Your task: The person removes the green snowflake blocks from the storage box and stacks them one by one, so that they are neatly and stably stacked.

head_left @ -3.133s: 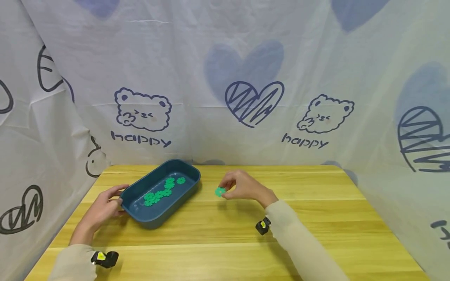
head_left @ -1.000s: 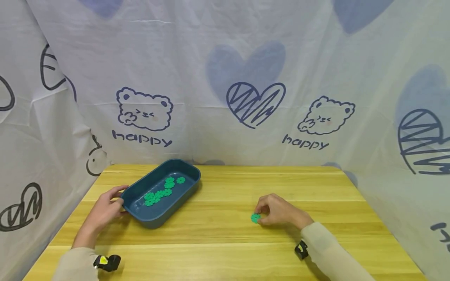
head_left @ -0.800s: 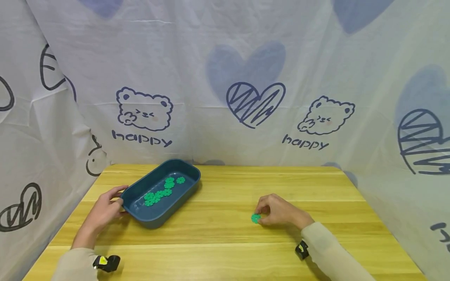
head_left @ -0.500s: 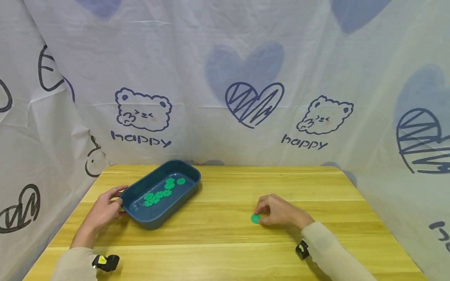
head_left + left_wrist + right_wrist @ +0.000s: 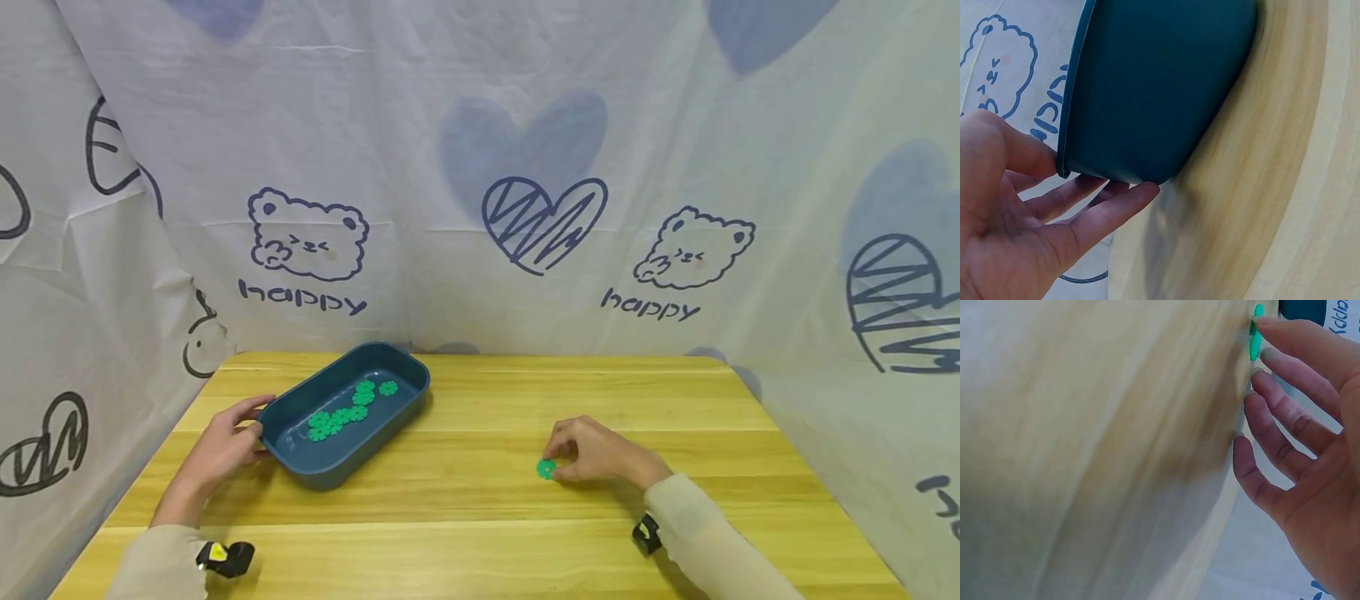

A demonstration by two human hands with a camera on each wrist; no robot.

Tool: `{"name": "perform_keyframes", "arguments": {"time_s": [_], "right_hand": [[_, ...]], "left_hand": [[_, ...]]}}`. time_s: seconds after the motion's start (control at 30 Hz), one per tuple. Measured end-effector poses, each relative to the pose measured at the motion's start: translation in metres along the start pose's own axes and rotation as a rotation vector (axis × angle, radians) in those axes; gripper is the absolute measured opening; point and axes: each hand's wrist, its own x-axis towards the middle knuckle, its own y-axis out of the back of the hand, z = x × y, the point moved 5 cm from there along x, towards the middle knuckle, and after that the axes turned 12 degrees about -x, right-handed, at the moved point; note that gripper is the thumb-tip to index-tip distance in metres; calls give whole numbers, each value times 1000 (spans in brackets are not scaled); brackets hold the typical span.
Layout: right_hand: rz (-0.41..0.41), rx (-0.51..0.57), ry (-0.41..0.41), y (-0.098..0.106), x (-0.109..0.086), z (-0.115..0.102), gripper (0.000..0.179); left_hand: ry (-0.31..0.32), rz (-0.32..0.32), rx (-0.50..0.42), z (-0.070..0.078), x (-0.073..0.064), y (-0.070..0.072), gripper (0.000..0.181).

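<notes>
On the left of the table, my left hand (image 5: 225,450) grips the near-left end of a dark blue plastic basin (image 5: 352,454). In the left wrist view its thumb is at the rim (image 5: 1072,81) and the other fingers lie against the outer wall. Several green snowflake discs (image 5: 341,417) lie in the basin, some overlapping. Right of the middle, my right hand (image 5: 596,450) pinches one green snowflake disc (image 5: 545,469) between thumb and index finger, low over the wood. Seen edge-on in the right wrist view, that disc (image 5: 1255,344) stands at the thumb tip, the other fingers spread below.
The wooden table (image 5: 480,550) ends at the back against a white printed cloth (image 5: 427,275). Similar cloth hangs along both sides. Each wrist wears a small black camera, one on the left wrist (image 5: 227,558) and one on the right wrist (image 5: 647,533).
Over about three seconds my right hand has moved right and nearer to me, away from the basin, with the disc in its fingers; it stays there over the last second. The left hand and basin keep still.
</notes>
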Motion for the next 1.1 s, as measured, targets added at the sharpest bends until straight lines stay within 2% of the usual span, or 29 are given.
{"name": "perform_keyframes", "arguments": {"time_s": [0.17, 0.33, 0.57, 0.7, 0.87, 1.1], "right_hand": [[22, 5, -3, 8, 8, -5, 19], [54, -16, 39, 24, 31, -21, 22], [58, -14, 117, 30, 79, -61, 21], [63, -18, 175, 27, 110, -82, 20], [61, 6, 201, 21, 146, -103, 24], [71, -4, 245, 12, 183, -130, 27]], "left_hand": [[-4, -3, 7, 0, 0, 3, 56], [-5, -6, 10, -1, -1, 5, 55], [-13, -14, -30, -3, -1, 6, 56], [-11, -14, -35, -3, -1, 5, 56], [-11, -14, -36, -2, 0, 4, 55], [-5, -14, -38, -6, 2, 4, 54]]}}
